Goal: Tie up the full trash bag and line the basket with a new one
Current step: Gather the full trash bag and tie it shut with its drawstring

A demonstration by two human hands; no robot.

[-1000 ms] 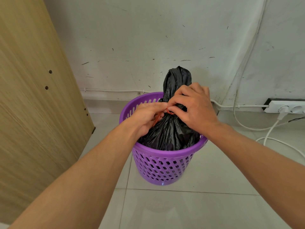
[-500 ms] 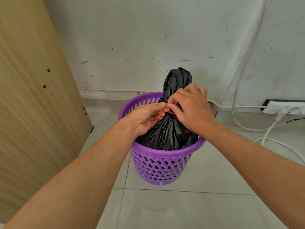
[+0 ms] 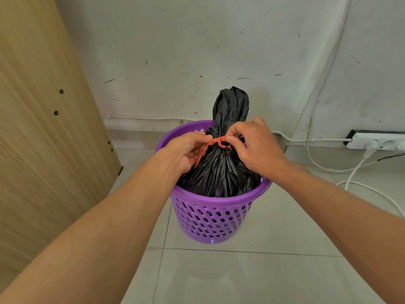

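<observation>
Two bare forearms reaching in from the lower corners toward the middle of the frame. Standing on the pale floor tiles (image 3: 274,270) at centre: a purple basket (image 3: 210,220) with a perforated wall. Sitting inside it: a full black bag (image 3: 221,172), neck gathered and rising above the rim. Around that neck, between both grips: an orange string (image 3: 219,141). Left hand (image 3: 186,150), grip closed, pinching the string's left end beside the neck. Right hand (image 3: 256,145), grip closed, pinching the string just right of the knot. At left, a wooden panel (image 3: 43,128). Behind, a scuffed white wall (image 3: 197,51). At right edge, a white power strip (image 3: 377,141) with cable (image 3: 355,170).
</observation>
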